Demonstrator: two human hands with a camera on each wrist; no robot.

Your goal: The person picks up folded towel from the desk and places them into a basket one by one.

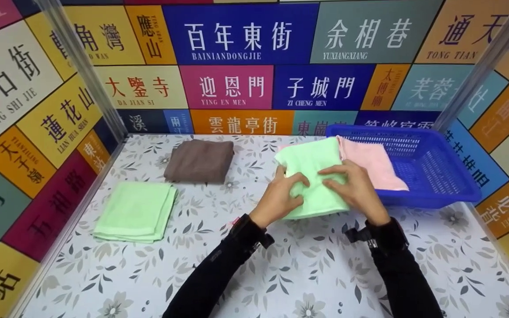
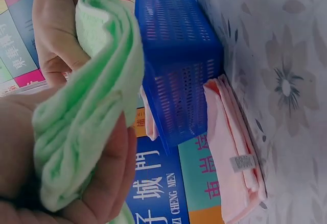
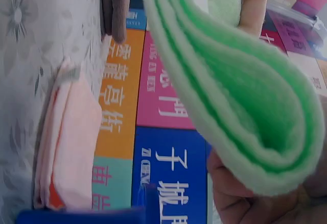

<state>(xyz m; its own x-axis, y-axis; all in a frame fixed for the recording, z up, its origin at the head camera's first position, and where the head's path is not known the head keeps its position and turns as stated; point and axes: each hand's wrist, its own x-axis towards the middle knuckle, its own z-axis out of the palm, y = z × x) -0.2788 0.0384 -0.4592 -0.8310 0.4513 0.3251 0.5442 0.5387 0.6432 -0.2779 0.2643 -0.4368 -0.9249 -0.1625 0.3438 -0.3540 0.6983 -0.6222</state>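
Note:
A folded light-green towel [image 1: 309, 161] is held up off the table, near the blue basket. My left hand [image 1: 279, 196] grips its left side, with the thumb on top. On the right side, my right hand [image 1: 357, 187] pinches the same towel between thumb and fingers. In the right wrist view the towel's layers [image 3: 245, 81] show stacked, with a rounded fold at one end. A folded pink towel [image 2: 230, 157] with a small tag lies on the table beside the basket; the held towel mostly hides it in the head view.
The blue basket [image 1: 457, 176] stands at the right, with a pink towel [image 1: 371, 163] draped over its left side. At the left lie another folded green towel [image 1: 133, 212] and a folded brown towel [image 1: 201, 161]. Sign-covered panels [image 1: 226, 88] enclose the flower-patterned table [image 1: 219, 287].

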